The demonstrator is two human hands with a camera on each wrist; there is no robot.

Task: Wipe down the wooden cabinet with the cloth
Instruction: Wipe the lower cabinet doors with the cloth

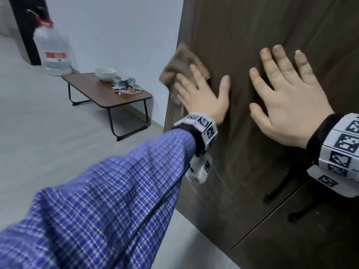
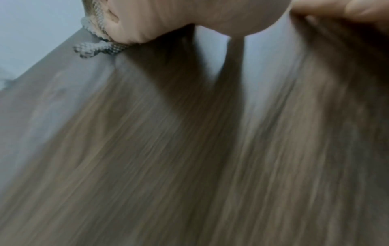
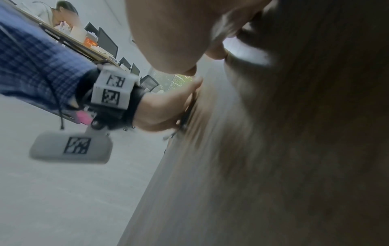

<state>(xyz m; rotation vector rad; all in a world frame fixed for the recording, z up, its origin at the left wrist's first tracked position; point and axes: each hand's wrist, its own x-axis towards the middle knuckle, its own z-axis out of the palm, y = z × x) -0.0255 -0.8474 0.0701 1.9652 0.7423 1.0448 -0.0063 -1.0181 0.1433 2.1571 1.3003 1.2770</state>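
The dark wooden cabinet stands upright on the right. My left hand presses a brown cloth flat against the panel near its left edge, fingers straight over the cloth and thumb spread aside. My right hand lies flat on the wood to the right of it, fingers spread, holding nothing. In the left wrist view the cloth's woven edge sticks out from under the left hand on the blurred wood. The right wrist view shows the right hand and the left hand both on the cabinet.
Two black door handles sit lower on the cabinet front. To the left a low folding table carries a white bowl and crumpled rags. A large water jug stands by the wall. The floor is grey.
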